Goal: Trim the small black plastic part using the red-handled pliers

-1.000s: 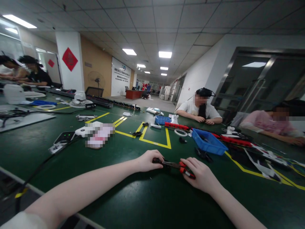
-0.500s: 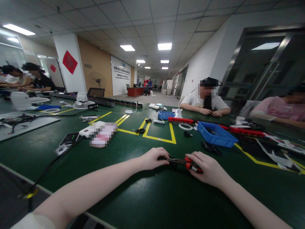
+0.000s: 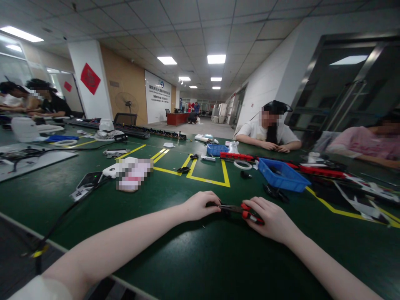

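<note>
My right hand (image 3: 267,217) is closed around the red-and-black handles of a pair of long-nose pliers (image 3: 234,208). The jaws point left, toward my left hand (image 3: 202,205). That hand pinches a small dark piece (image 3: 213,204) right at the tips of the jaws. Fingers cover most of this piece, so its kind does not show. Whether the jaws bite on it is too small to tell. Both hands are just above the green table (image 3: 187,258).
A blue bin (image 3: 283,178) stands to the right, with black parts (image 3: 275,192) beside it. Further left lie a phone (image 3: 133,177), a small device with green lights (image 3: 89,180) and a black cable (image 3: 59,221). Across the table sits a person in a white top (image 3: 250,132).
The view has shifted very slightly. Both hands and the pliers keep almost the same position and grip.
</note>
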Demonstrator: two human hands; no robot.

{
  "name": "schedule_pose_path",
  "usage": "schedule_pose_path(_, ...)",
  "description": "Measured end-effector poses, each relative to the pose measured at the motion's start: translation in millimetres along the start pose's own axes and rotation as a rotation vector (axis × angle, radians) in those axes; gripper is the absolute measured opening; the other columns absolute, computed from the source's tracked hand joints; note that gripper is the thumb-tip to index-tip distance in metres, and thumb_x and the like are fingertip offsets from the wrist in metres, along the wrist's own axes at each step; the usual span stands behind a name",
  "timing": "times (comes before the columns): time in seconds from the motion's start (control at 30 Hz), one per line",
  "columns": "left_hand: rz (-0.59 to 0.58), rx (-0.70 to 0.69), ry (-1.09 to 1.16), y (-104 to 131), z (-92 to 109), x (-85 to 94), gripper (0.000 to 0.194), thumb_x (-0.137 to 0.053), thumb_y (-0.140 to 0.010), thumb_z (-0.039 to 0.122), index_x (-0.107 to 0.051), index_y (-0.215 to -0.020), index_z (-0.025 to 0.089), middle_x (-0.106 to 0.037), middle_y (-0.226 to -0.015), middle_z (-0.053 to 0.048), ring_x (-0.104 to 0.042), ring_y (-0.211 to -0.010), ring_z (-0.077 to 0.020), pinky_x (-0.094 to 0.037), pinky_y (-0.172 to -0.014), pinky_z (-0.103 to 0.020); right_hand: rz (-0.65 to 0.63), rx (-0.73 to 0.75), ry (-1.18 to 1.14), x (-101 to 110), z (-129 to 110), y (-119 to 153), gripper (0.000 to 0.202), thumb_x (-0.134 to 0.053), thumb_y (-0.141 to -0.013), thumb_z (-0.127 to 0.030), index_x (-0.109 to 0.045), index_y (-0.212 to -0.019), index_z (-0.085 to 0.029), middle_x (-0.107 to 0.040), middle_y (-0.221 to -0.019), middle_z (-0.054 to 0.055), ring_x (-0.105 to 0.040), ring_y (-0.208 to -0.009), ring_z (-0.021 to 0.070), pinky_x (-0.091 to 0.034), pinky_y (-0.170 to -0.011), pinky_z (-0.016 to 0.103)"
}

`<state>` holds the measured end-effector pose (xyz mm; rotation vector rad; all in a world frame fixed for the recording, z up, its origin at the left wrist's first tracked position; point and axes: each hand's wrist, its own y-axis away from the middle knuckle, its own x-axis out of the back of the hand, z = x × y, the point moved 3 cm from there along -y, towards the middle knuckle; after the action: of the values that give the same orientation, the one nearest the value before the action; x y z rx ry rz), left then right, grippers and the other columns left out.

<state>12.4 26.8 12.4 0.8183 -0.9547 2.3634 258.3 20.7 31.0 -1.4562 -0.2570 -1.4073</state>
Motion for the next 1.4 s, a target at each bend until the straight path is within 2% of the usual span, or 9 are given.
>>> schedule_pose_path(0.6,-0.036,-0.009,-0.141,2,-7,-3.4,0.011,-0.068,-0.086,0.025,-0.068,-0.093,0.017,-0.066,-0.107,-0.006,-0.062,-0.099,-0.0198,-0.048,-0.09,-0.031,-0.075,-0.009,-0.031,1,-3,-2,0.033,-0.06,-0.085,-0.038,-0.061,-0.109,-0.017,-0.066,-0.097,0.011,-0.063,-0.083,0.022,-0.054,-0.072,0.035)
schedule_pose_path(0.9,-0.085,-0.022,-0.245,4,-1,-2.3,0.014,-0.066,-0.088,0.028,-0.066,-0.098,0.019,-0.064,-0.109,-0.006,-0.061,-0.101,-0.0204,-0.048,-0.089,-0.031,-0.075,-0.006,-0.02,7,-11,-3,0.03,-0.06,-0.084,-0.036,-0.062,-0.109,-0.019,-0.066,-0.095,0.01,-0.063,-0.08,0.0207,-0.054,-0.07,0.033)
schedule_pose_path(1.27,-0.116,-0.06,-0.296,3,1,-2.0,0.018,-0.065,-0.088,0.03,-0.064,-0.103,0.02,-0.063,-0.107,-0.005,-0.06,-0.099,-0.0203,-0.047,-0.085,-0.03,-0.121,-0.005,-0.042,7,-3,-1,0.034,-0.061,-0.084,-0.039,-0.062,-0.111,-0.019,-0.066,-0.098,0.01,-0.064,-0.085,0.0213,-0.054,-0.072,0.033)
schedule_pose_path(1.4,-0.172,-0.106,-0.389,4,4,2.9,0.023,-0.064,-0.088,0.036,-0.063,-0.105,0.021,-0.063,-0.108,-0.005,-0.061,-0.096,-0.0203,-0.045,-0.083,-0.03,-0.142,-0.009,-0.05,7,-2,1,0.034,-0.061,-0.084,-0.039,-0.061,-0.111,-0.018,-0.066,-0.099,0.01,-0.064,-0.085,0.0213,-0.054,-0.073,0.034)
